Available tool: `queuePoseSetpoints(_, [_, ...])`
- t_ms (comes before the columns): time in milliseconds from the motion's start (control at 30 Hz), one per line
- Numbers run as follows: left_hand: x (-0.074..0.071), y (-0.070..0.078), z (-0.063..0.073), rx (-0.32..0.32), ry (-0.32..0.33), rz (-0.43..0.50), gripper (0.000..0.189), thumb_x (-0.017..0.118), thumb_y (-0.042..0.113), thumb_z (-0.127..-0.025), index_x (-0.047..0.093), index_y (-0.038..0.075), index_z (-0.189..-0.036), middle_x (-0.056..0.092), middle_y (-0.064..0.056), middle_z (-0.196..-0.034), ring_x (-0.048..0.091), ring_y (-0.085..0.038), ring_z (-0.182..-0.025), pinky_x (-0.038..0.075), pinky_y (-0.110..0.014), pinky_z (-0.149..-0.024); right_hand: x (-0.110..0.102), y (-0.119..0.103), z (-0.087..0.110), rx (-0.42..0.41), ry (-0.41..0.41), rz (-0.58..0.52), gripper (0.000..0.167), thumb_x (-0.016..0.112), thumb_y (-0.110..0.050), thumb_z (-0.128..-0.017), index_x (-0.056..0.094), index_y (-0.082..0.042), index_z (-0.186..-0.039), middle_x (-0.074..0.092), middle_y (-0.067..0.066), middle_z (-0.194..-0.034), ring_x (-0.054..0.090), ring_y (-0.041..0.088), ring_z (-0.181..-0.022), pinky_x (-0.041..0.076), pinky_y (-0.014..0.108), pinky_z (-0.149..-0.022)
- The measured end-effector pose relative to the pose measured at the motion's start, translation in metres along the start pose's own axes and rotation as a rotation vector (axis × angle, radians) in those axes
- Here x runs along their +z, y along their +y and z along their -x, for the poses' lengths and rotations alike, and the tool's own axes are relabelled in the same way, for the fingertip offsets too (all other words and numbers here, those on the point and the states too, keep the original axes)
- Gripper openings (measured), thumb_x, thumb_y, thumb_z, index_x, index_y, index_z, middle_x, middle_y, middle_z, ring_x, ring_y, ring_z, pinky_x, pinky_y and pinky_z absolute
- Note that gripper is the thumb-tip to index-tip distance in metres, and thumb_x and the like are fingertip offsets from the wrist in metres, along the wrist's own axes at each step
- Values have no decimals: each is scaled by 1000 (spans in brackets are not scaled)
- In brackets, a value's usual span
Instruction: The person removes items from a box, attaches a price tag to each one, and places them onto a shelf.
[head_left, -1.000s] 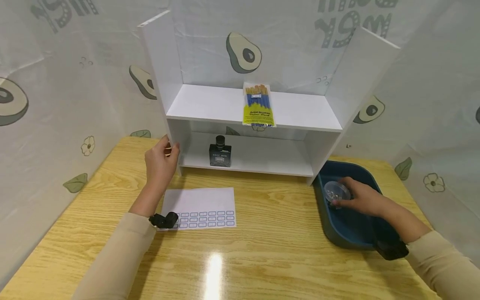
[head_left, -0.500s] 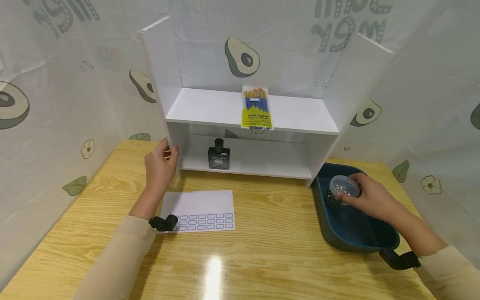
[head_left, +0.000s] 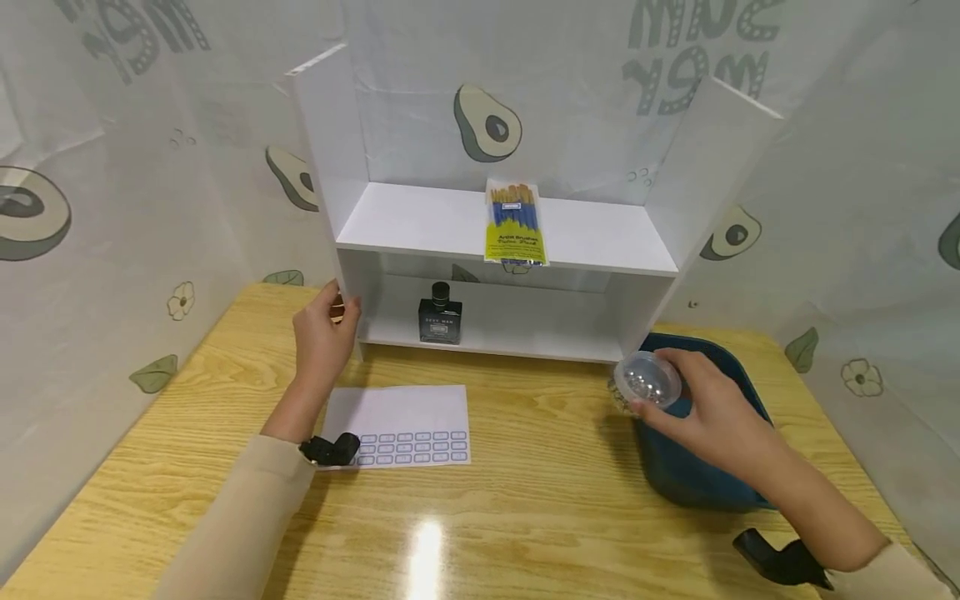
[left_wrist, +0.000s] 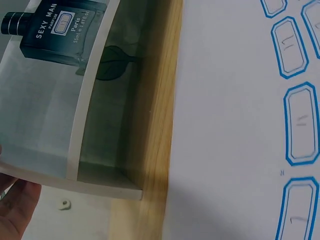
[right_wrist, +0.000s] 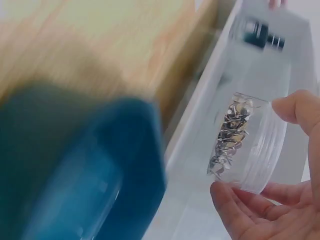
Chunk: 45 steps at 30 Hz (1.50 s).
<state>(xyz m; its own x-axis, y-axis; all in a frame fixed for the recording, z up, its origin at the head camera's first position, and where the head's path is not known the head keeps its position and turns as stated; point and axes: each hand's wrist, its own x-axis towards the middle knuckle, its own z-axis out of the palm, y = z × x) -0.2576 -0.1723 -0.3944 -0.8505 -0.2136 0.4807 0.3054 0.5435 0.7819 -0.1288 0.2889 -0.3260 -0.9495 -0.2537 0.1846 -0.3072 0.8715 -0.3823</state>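
Observation:
My right hand (head_left: 720, 417) grips a clear round tub of thumbtacks (head_left: 647, 382) by its lid end, just above the left rim of the blue bin (head_left: 697, 483). In the right wrist view the metal tacks are heaped inside the see-through tub (right_wrist: 232, 137), between thumb and fingers. My left hand (head_left: 322, 329) holds the left side panel of the white shelf (head_left: 502, 346); in the left wrist view the fingers (left_wrist: 22, 202) lie against the panel's outer face. A dark perfume bottle (head_left: 440, 317) stands upright on the lower shelf. A pack of artist brushes (head_left: 516, 225) lies on the upper shelf.
A white sheet with rows of blue-framed labels (head_left: 401, 421) lies on the wooden table (head_left: 540, 500) before the shelf, partly under my left wrist. Behind hangs a curtain printed with avocados (head_left: 487, 123). The bin stands close by the shelf's right end.
My right hand has lifted the tub of thumbtacks out of the blue bin and moved it left toward the shelf. The left hand keeps its place on the side panel.

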Motion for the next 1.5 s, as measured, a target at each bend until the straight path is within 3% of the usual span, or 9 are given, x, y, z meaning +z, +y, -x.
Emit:
queuePoseSetpoints(167, [-6, -1, 4, -26, -65, -3, 36, 59, 8, -103, 64, -3, -136, 71, -30, -127, 72, -47, -111, 61, -56, -93, 28, -34, -4, -43, -66, -34, 74, 80, -37, -92, 49, 4, -145, 61, 23, -132, 66, 30, -107, 59, 41, -78])
queuePoseSetpoints(267, [-11, 0, 7, -77, -150, -39, 42, 58, 10, -103, 58, -7, -142, 68, -33, -130, 70, -48, -117, 60, -55, -97, 47, -48, -7, -51, -123, -67, 75, 80, -41, -92, 49, 2, -145, 61, 20, -134, 66, 26, -107, 58, 37, -77])
queuePoseSetpoints(433, [-22, 9, 20, -230, -400, -237, 57, 54, 21, -105, 45, -18, -146, 65, -37, -130, 70, -47, -115, 61, -54, -92, 74, -61, -13, -55, -202, -112, 77, 79, -46, -92, 50, 0, -147, 61, 18, -137, 67, 25, -110, 59, 36, -80])
queuePoseSetpoints(500, [-25, 12, 25, -254, -513, -335, 59, 55, 24, -105, 46, -18, -144, 67, -37, -128, 71, -44, -109, 61, -52, -87, 82, -64, -15, -59, -215, -123, 77, 80, -45, -92, 50, 1, -147, 61, 18, -137, 67, 27, -113, 59, 37, -81])
queuePoseSetpoints(600, [-21, 13, 34, -207, -656, -421, 52, 60, 25, -103, 54, -13, -138, 70, -33, -124, 71, -39, -104, 60, -50, -85, 93, -66, -18, -63, -217, -130, 77, 82, -41, -91, 50, 2, -146, 62, 18, -135, 67, 27, -113, 59, 37, -82])
queuePoseSetpoints(800, [-12, 6, 46, 15, -840, -471, 38, 78, 23, -94, 69, -1, -122, 71, -23, -120, 67, -38, -111, 55, -54, -101, 108, -69, -25, -63, -232, -163, 77, 83, -36, -91, 49, 5, -147, 61, 20, -135, 68, 28, -112, 60, 39, -85])
queuePoseSetpoints(900, [-10, 3, 49, 15, -865, -501, 40, 84, 29, -88, 70, 6, -117, 67, -18, -120, 61, -34, -108, 54, -54, -98, 112, -68, -26, -40, -239, -172, 78, 83, -36, -91, 48, 4, -148, 61, 19, -135, 67, 27, -112, 60, 39, -85])
queuePoseSetpoints(1067, [-8, 1, 52, 21, -843, -533, 37, 87, 31, -84, 68, 12, -110, 65, -15, -114, 54, -31, -102, 52, -50, -88, 116, -67, -29, -22, -242, -173, 78, 83, -38, -90, 49, 2, -148, 61, 18, -134, 67, 26, -111, 60, 39, -85])
queuePoseSetpoints(1500, [-10, -8, 54, 30, -802, -513, 25, 85, 26, -85, 65, 16, -95, 63, -5, -98, 53, -27, -95, 46, -48, -81, 126, -67, -31, -18, -249, -203, 77, 83, -38, -90, 49, 2, -148, 61, 20, -137, 67, 28, -116, 61, 41, -90])
